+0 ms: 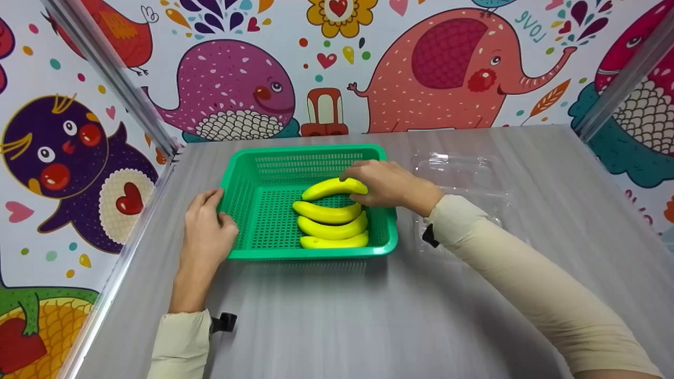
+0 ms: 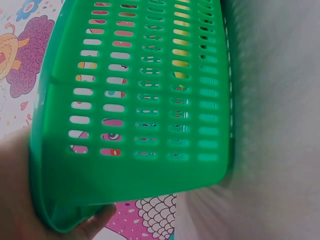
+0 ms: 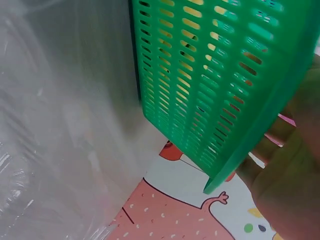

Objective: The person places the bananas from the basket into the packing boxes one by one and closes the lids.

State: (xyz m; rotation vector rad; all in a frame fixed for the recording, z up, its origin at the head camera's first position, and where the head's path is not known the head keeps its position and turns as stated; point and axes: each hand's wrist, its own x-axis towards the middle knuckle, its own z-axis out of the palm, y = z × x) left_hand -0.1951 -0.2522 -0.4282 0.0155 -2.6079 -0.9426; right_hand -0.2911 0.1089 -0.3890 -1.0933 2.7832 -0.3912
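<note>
A green perforated basket (image 1: 310, 253) stands on the table with several yellow bananas (image 1: 331, 229) lying in a column on its right side. My left hand (image 1: 206, 231) grips the basket's left rim, thumb towards the inside. In the left wrist view, that hand (image 2: 20, 190) shows at the rim, partly cut off by the frame. Over the right rim reaches my right hand (image 1: 387, 184), its fingers and thumb around the right end of the farthest banana (image 1: 329, 188). From the right wrist, the hand (image 3: 285, 175) appears beyond the rim, and its grip is hidden by the basket wall.
To the right of the basket lies a clear plastic clamshell box (image 1: 461, 195), opened out flat, partly behind the right forearm. A printed cartoon wall (image 1: 326, 63) closes off the table's back. Metal posts (image 1: 113, 73) stand at the corners.
</note>
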